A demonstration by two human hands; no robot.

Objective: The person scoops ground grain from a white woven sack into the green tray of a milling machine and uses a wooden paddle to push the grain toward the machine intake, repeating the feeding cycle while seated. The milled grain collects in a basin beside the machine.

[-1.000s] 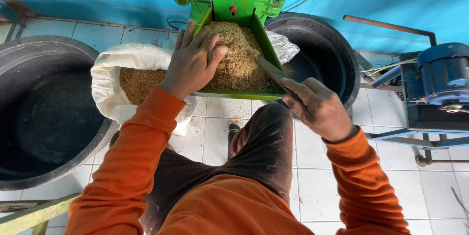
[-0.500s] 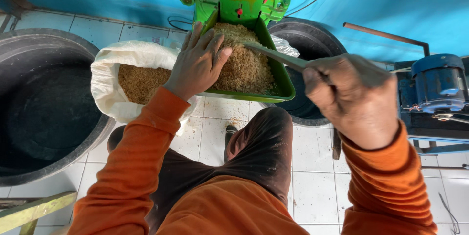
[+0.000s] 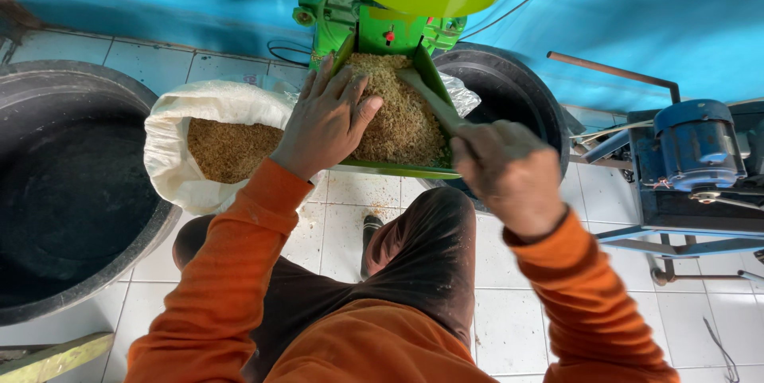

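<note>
— Head view: what are the hands doing?

— The left hand lies flat, fingers spread, on the ground brown meal heaped in the green tray under the green machine. The right hand is curled tight around a flat stick whose tip is in the meal.

— Changed since half a second ago?

— The right hand has dropped lower and nearer the tray; the left has barely shifted. The white sack sits just left, between tray and black tub.
</note>
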